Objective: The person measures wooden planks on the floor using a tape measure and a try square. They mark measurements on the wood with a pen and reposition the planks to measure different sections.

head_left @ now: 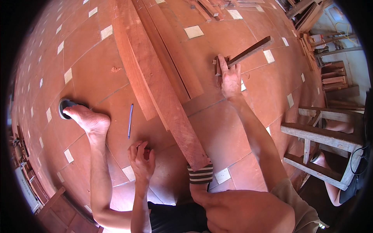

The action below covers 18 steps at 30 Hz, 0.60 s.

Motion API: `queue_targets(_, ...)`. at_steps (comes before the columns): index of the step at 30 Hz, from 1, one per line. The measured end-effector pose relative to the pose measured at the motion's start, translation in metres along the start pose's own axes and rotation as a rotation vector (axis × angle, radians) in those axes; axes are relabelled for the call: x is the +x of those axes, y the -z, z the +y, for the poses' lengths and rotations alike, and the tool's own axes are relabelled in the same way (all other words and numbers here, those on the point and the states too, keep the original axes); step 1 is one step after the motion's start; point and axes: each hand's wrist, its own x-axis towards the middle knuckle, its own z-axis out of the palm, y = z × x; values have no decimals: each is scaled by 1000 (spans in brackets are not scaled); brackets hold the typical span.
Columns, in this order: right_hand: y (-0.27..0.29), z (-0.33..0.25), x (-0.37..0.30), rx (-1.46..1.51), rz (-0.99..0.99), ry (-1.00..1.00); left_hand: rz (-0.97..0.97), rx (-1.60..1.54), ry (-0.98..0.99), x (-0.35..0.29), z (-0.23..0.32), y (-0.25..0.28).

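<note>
Nearest the camera, a foot in a striped sandal (200,173) sits under the near end of a long reddish plank (163,89), seemingly propping that end off the tiled floor (89,73). Just left, the left hand (142,159) rests on the tiles with fingers curled around something small and dark that I cannot identify. A blue pen (130,120) lies beside it, within easy reach. Farther out, the right hand (230,79) is stretched across the plank and grasps the near end of a dark wooden try square (244,54) lying on the floor
</note>
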Motion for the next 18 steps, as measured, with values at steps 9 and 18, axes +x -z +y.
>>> queue_targets(9, 55, -37, 5, 463, -15, -279, 174, -88, -115, 47, 74, 39)
queue_targets(18, 197, -95, -19, 1202, -499, -549, 21, -692, -492, 122, 198, 11)
